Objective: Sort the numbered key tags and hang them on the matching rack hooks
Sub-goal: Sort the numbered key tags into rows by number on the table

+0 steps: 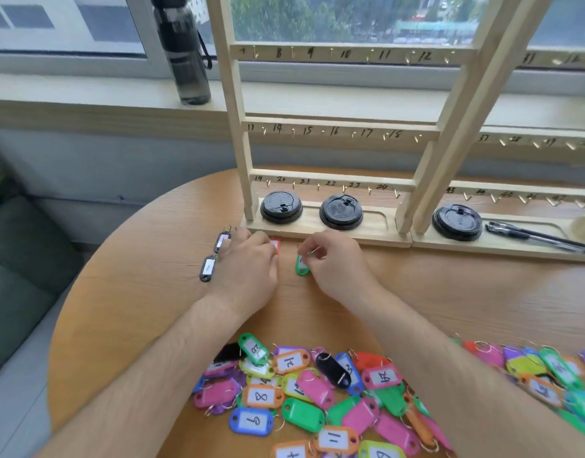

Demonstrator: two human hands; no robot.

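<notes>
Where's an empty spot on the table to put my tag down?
Bare table lies right of the right hand, in front of the rack base. More lies left of the black tags. The tag pile at the near edge is crowded.

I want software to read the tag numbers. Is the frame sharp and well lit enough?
Head view: soft window daylight, no hard shadows; numbers in the tag pile read clearly mid-frame but smear toward the right edge; wide-angle distortion tilts the left rack uprights; right rack numbers are blurred; the green tag the right hand pinches is unreadable.
</notes>
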